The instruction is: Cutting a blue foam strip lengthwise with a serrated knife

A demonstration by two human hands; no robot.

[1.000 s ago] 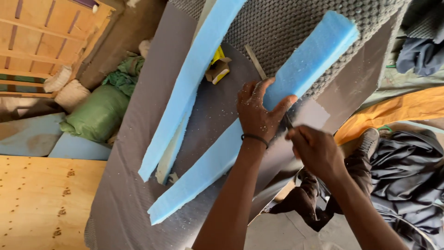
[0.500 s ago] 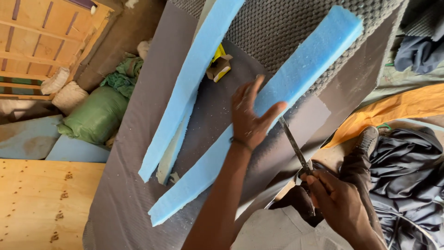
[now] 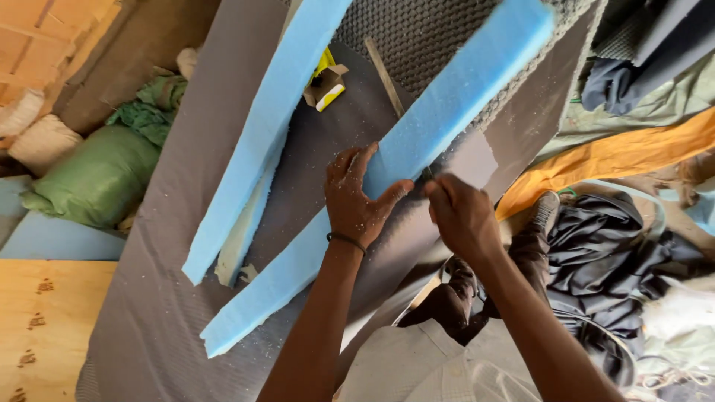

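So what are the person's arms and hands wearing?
Both arms are bare, with no sleeves and no gloves. The left hand has a thin dark band round its wrist. The right hand wears nothing that shows.

bare grey sheet (image 3: 164,298) lies open left of the foam strips (image 3: 253,141) (small yellow box (image 3: 325,83) between them).

Left hand (image 3: 357,201) and right hand (image 3: 463,217), both bare, no gloves or rings visible. A thin black band (image 3: 345,240) circles the left wrist. Both forearms are uncovered, with no sleeve in view. Toward six o'clock, pale grey-white checked cloth (image 3: 417,365) covers the torso. Toward four o'clock, dark brown trousers (image 3: 462,298) end in a worn dark shoe (image 3: 542,210).
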